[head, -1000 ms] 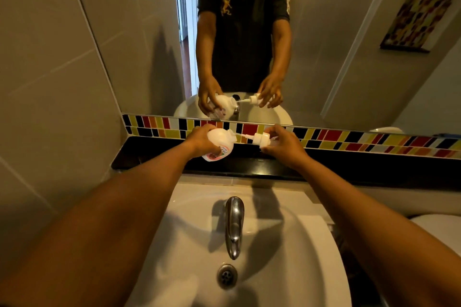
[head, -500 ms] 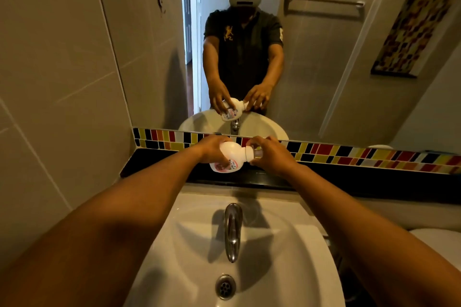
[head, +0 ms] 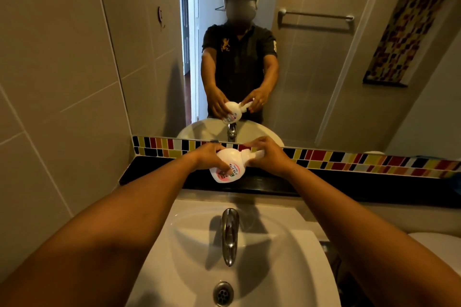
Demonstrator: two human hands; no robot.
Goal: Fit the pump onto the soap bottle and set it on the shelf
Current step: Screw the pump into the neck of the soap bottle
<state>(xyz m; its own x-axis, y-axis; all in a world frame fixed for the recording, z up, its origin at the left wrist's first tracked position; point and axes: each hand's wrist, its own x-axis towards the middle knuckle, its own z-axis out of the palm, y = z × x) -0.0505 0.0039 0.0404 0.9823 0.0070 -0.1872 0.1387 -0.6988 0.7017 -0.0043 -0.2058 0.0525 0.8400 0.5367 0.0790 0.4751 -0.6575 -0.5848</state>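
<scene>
A white soap bottle (head: pixel 230 166) with a pink and green label is held tilted, neck pointing right, above the black shelf (head: pixel 154 169). My left hand (head: pixel 208 158) grips the bottle's body. My right hand (head: pixel 268 157) is closed around the white pump (head: pixel 258 154), which sits in the bottle's neck. My fingers hide most of the pump. The mirror above repeats both hands and the bottle.
A white sink (head: pixel 262 239) with a chrome tap (head: pixel 230 235) and drain (head: pixel 223 293) lies below the shelf. A strip of coloured tiles (head: pixel 349 161) runs behind the shelf under the mirror. Tiled wall stands on the left; something white sits at the right edge (head: pixel 439 244).
One second ago the pump was apart from the bottle with its tube showing. My right hand pushed it in toward the left, and now it sits in the neck.
</scene>
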